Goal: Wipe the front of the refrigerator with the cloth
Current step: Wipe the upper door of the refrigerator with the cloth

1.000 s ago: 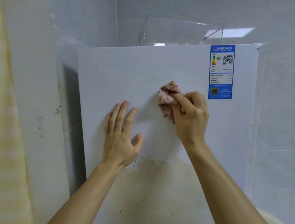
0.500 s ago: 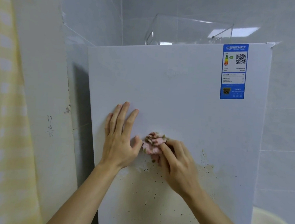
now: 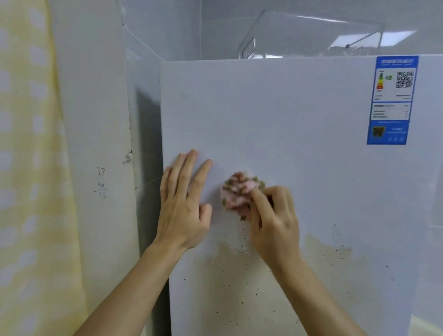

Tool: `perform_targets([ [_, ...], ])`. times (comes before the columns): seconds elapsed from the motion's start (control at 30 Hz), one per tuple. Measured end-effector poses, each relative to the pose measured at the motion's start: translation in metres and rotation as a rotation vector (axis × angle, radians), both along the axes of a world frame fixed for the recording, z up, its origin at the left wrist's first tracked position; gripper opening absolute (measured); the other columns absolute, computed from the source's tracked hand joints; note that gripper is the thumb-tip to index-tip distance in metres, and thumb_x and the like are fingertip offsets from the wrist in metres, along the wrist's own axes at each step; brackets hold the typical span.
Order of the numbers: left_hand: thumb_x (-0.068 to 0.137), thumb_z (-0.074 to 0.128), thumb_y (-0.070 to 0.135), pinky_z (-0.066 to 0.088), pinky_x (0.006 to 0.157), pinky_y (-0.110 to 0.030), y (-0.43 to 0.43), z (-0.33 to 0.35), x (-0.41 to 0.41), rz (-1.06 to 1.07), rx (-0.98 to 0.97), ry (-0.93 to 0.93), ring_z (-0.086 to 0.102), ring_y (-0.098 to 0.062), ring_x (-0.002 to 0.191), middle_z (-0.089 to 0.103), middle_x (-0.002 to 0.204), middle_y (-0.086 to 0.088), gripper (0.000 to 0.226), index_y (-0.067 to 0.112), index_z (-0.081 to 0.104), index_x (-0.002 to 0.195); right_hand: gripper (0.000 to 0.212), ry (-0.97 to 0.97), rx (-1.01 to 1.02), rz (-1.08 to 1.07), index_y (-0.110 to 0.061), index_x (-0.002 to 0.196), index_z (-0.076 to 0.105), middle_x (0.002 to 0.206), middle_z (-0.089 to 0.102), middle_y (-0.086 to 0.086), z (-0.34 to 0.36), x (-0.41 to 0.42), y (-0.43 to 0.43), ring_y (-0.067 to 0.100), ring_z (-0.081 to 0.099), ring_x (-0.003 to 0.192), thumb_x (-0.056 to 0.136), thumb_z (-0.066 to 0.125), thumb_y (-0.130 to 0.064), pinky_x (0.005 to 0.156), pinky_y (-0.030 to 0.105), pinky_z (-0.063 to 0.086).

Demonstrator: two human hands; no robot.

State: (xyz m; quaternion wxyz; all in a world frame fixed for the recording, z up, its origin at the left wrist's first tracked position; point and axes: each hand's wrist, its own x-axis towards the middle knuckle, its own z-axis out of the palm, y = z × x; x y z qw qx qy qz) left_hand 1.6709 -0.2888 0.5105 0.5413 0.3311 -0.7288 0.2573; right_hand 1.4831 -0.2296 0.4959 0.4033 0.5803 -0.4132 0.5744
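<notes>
Against the frame from half a second ago: white flat refrigerator front (image 3: 296,147) shifted slightly rightward in the frame, with its blue rectangular energy label (image 3: 391,100) nearer the right edge. Left hand (image 3: 183,204) on the same patch of door as before. Right hand (image 3: 274,219) and bunched pink cloth with a green-brown pattern (image 3: 241,193) raised a little, off the upper edge of the dirt onto cleaner white, with a clear gap now to the left thumb.

Across the centre and right of the frame: smooth, matte white panel, clean above the hands, smeared below them with a tan-brown stain (image 3: 244,302) and peppered with small dark specks (image 3: 338,230), thickest toward the lower right. At centre frame, against the door just above the stain: the cloth, crumpled into a tight fuzzy wad, partly hidden behind the right fingers.

Left hand: palm flat on the door, fingers straight and slightly fanned, thumb out toward the cloth, holding nothing. Right hand: fingers curled, thumb and fingertips pinching the wad and pressing it to the panel, knuckles toward the camera.

At far left, a yellow-and-white checked curtain (image 3: 17,151); at top centre, on the refrigerator, a clear plastic box (image 3: 318,37); at left centre, pencilled numbers (image 3: 101,183) on the pale wall.
</notes>
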Motion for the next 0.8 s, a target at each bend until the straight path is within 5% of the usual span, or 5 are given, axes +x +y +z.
perform_targets([
  [0.2,0.083,0.05,0.011,0.009,0.132,-0.055,0.0,-0.009,0.003,-0.014,0.009,-0.009,0.005,-0.028,0.165,0.014,0.177,-0.009,0.085,0.014,0.03,0.166,0.021,0.161,0.204,0.013,0.0,0.091,0.075,0.084,0.061,0.009,-0.067,-0.007,0.017,0.026,0.056,0.072,0.077,0.081,0.014,0.055,0.04,0.05],
  [0.33,0.083,0.053,0.01,0.01,0.132,-0.055,0.001,-0.008,0.003,-0.033,0.012,0.001,0.005,-0.028,0.165,0.015,0.176,-0.009,0.085,0.013,0.03,0.165,0.014,0.141,0.113,0.013,0.001,0.098,0.077,0.086,0.065,0.011,-0.027,-0.005,0.017,0.029,0.059,0.072,0.092,0.065,-0.003,0.057,0.04,0.052],
  [0.53,0.084,0.051,0.012,0.001,0.133,-0.049,-0.004,-0.013,0.02,0.017,0.014,0.011,0.006,-0.025,0.165,0.015,0.177,-0.007,0.085,0.019,0.03,0.166,0.017,-0.084,-0.024,0.032,-0.001,0.106,0.078,0.089,0.062,0.013,0.046,0.019,0.001,0.032,0.057,0.081,0.098,0.063,0.0,0.06,0.034,0.045],
  [0.67,0.083,0.045,0.01,0.001,0.133,-0.049,-0.008,-0.015,0.032,0.045,0.016,0.005,0.007,-0.023,0.165,0.014,0.177,-0.004,0.086,0.023,0.028,0.166,0.011,-0.103,-0.023,0.012,0.0,0.092,0.075,0.084,0.055,0.011,0.029,0.038,-0.006,0.027,0.05,0.077,0.093,0.067,0.008,0.055,0.032,0.039],
  [0.8,0.084,0.041,0.01,0.0,0.133,-0.046,-0.01,-0.019,0.036,0.039,0.013,0.005,0.007,-0.023,0.165,0.014,0.177,-0.003,0.085,0.022,0.027,0.167,0.027,0.06,0.076,0.031,-0.003,0.074,0.062,0.077,0.053,0.008,-0.042,0.047,-0.001,0.025,0.046,0.07,0.078,0.069,0.023,0.05,0.035,0.039],
])
